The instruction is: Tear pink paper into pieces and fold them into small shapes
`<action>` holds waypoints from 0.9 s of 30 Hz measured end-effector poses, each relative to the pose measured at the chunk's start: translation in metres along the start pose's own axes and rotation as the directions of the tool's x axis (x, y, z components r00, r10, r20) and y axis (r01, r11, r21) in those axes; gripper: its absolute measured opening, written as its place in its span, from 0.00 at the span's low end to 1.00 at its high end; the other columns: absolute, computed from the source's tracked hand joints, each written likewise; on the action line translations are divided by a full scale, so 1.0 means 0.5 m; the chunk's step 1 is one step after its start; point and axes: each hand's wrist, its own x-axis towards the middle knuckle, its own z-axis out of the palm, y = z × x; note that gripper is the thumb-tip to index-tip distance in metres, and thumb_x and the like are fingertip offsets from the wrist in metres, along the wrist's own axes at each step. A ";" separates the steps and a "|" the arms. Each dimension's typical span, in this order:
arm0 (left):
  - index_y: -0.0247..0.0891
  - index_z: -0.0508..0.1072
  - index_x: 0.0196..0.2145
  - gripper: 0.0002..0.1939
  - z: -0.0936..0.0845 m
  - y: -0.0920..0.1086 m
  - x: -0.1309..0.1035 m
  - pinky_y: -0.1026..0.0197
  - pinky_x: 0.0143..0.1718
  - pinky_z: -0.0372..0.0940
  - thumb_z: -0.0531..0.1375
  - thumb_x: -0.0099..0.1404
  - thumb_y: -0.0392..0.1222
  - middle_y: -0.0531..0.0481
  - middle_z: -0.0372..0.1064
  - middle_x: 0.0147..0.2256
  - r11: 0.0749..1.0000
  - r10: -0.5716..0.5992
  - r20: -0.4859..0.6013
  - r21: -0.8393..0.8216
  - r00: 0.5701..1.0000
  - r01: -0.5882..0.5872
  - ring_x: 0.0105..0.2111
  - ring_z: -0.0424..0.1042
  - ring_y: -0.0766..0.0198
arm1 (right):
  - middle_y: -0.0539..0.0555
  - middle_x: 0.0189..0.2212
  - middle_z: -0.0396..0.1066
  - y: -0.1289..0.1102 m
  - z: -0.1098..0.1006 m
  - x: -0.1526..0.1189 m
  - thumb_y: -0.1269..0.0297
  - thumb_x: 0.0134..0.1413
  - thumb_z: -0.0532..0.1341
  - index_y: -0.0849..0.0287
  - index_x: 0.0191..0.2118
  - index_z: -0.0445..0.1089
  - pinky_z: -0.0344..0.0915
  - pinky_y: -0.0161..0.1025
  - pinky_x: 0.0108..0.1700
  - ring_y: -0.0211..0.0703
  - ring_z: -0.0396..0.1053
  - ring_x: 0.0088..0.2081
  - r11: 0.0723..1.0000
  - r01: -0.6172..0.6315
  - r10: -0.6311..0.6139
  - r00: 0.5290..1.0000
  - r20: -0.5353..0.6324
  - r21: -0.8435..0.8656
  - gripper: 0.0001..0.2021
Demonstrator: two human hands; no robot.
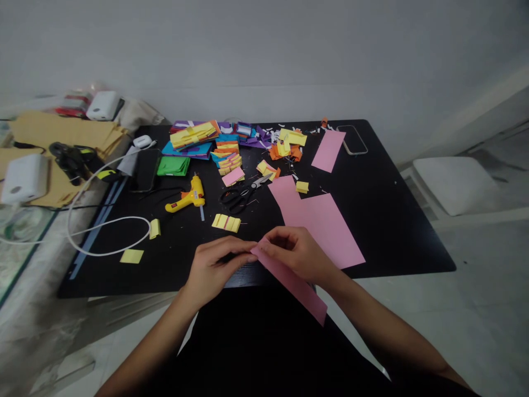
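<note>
Left hand and right hand fingers pinch a pink strip over the worktop's near edge. Scissors lie beyond.

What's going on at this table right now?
A person is holding a pink paper strip near one end, pinched between the fingertips of the left hand and right hand, at the near edge of the black table. A larger pink sheet, scissors and a yellow glue gun lie on it, untouched.

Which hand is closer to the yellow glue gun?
Left. The left hand is on the person's side of the glue gun, slightly right; the right hand is farther right, past the left one.
</note>
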 end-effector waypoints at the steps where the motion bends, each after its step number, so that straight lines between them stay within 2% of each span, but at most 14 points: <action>1: 0.47 0.85 0.43 0.09 0.000 0.000 0.000 0.59 0.40 0.77 0.70 0.66 0.38 0.51 0.84 0.38 1.000 0.008 0.006 -0.004 1.000 -0.008 0.37 0.82 0.61 | 0.51 0.31 0.79 -0.001 0.000 -0.001 0.56 0.57 0.71 0.57 0.35 0.79 0.70 0.39 0.37 0.41 0.75 0.33 1.000 -0.012 0.012 1.000 0.018 -0.005 0.09; 6: 0.48 0.85 0.43 0.09 0.005 0.002 0.002 0.60 0.40 0.75 0.71 0.65 0.36 0.52 0.83 0.38 0.999 0.041 -0.010 -0.001 0.999 -0.041 0.37 0.81 0.62 | 0.52 0.28 0.79 -0.007 0.001 -0.004 0.54 0.56 0.71 0.58 0.33 0.78 0.70 0.40 0.36 0.43 0.76 0.33 0.998 -0.065 0.065 0.996 0.058 -0.002 0.12; 15: 0.48 0.85 0.43 0.12 0.003 0.006 -0.003 0.62 0.39 0.76 0.71 0.64 0.33 0.53 0.84 0.38 0.999 0.038 -0.010 -0.009 0.999 -0.039 0.36 0.82 0.63 | 0.52 0.29 0.79 -0.007 0.005 -0.005 0.56 0.55 0.72 0.58 0.32 0.78 0.70 0.40 0.36 0.43 0.76 0.33 0.998 -0.059 0.058 0.997 0.051 0.013 0.11; 23: 0.44 0.85 0.44 0.12 0.007 -0.009 -0.001 0.64 0.38 0.78 0.71 0.64 0.32 0.52 0.84 0.38 0.991 0.133 -0.013 -0.031 0.991 -0.133 0.35 0.83 0.64 | 0.51 0.28 0.78 -0.002 0.004 -0.007 0.56 0.54 0.73 0.59 0.31 0.78 0.70 0.38 0.34 0.42 0.76 0.31 0.998 -0.054 0.052 0.998 0.046 0.043 0.11; 27: 0.44 0.85 0.44 0.12 0.008 -0.009 -0.004 0.66 0.38 0.78 0.71 0.64 0.31 0.52 0.84 0.38 0.992 0.124 -0.012 -0.034 0.992 -0.124 0.35 0.83 0.65 | 0.52 0.28 0.79 -0.001 0.005 -0.009 0.56 0.55 0.72 0.59 0.31 0.77 0.71 0.39 0.35 0.42 0.76 0.32 0.997 -0.055 0.053 0.997 0.048 0.058 0.11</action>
